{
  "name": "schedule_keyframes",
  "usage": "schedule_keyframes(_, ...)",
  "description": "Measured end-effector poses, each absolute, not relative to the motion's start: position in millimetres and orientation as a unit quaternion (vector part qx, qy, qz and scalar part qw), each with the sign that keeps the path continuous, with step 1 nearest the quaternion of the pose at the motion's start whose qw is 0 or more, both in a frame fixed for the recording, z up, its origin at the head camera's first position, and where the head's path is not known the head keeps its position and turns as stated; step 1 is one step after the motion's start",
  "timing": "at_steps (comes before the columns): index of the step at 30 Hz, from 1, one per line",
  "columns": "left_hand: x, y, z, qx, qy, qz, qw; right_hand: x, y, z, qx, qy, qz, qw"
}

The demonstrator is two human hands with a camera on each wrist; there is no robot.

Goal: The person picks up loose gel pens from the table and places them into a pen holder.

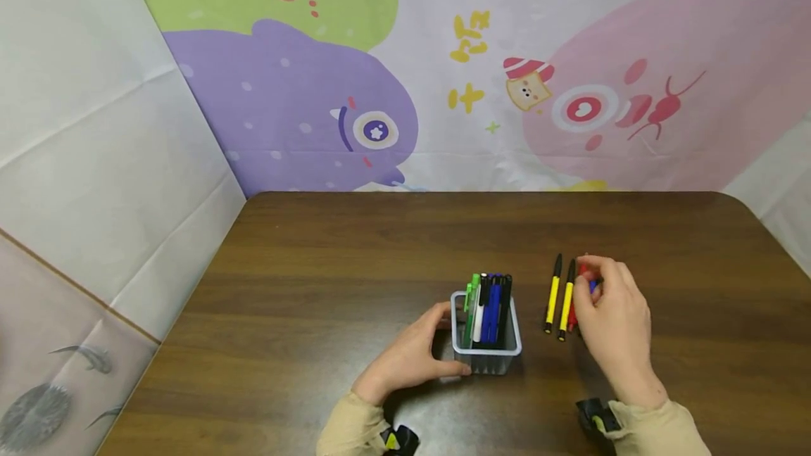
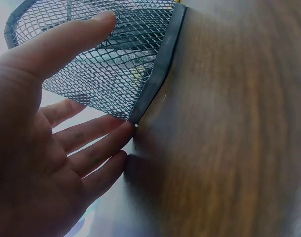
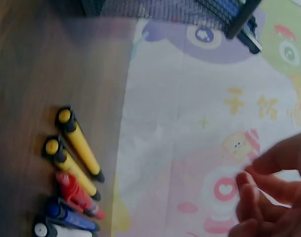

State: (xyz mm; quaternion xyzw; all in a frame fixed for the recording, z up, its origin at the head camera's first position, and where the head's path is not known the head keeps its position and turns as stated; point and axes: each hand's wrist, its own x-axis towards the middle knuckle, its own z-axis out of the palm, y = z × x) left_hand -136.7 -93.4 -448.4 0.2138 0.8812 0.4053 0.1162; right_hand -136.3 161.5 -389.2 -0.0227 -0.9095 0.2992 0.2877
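Here, square mesh holder (image 1: 491, 364), multicoloured pens (image 1: 494, 312) inside

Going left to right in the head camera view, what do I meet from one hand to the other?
Left hand, mesh pen holder, first yellow pen, second yellow pen, right hand.

Place: screened-off indoor corner, perhaps home or studio | wood-grain table (image 1: 285, 315) | cartoon-print cloth (image 1: 443, 139) | pale side sheet (image 1: 82, 55)
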Motion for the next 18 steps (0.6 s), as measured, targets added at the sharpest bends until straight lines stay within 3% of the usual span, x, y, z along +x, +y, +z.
schedule_keyframes(3, -137, -93, -448, 0.213, 0.883, 0.402, 0.115, -138, 166, -393, -0.016, -0.932, 0.274, 0.238)
schedule_keyframes(10, -137, -93, -449, 0.216, 0.883, 0.401, 0.115, -141, 168, -404, 0.016, -0.976, 0.211, 0.054)
schedule_keyframes(18, -137, -93, -449, 0.214, 0.881, 0.405, 0.117, -143, 164, -414, 0.046, -0.985, 0.162, -0.031)
